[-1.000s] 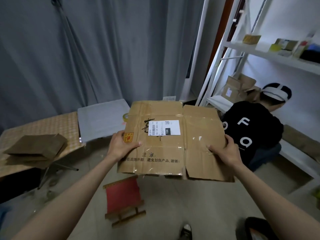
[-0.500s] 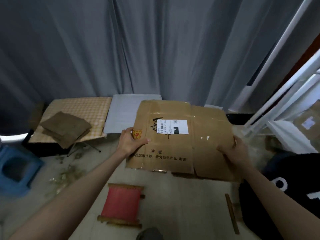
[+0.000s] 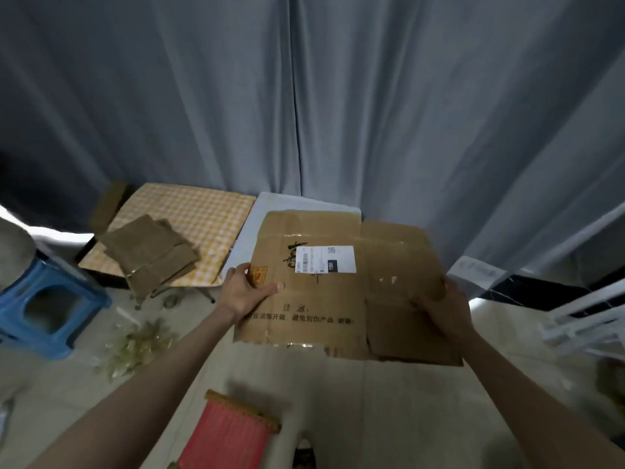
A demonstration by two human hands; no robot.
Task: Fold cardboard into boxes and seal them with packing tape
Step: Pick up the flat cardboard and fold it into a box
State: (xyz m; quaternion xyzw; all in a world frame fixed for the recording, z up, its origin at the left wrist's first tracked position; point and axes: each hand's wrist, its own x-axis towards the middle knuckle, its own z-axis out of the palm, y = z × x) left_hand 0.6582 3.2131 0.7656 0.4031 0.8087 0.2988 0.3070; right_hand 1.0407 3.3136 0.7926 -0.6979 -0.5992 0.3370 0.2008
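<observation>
I hold a flattened brown cardboard box in the air in front of me, its printed side up with a white shipping label and black lettering. My left hand grips its left edge, thumb on top near a red and yellow sticker. My right hand grips the right edge, fingers curled over the top face. Old clear tape shines along the near edge. More flattened cardboard lies on a low yellow checked table. No roll of tape is visible.
A grey board lies behind the held cardboard. A blue plastic stool stands at the left, with scraps of clear tape on the floor. A small red folding stool is near my feet. Grey curtains hang behind; white shelf rails at right.
My view has swung left: the shelves and the person in black have left the frame, and the blue stool and checked table have come in. Both hands keep the same hold.
</observation>
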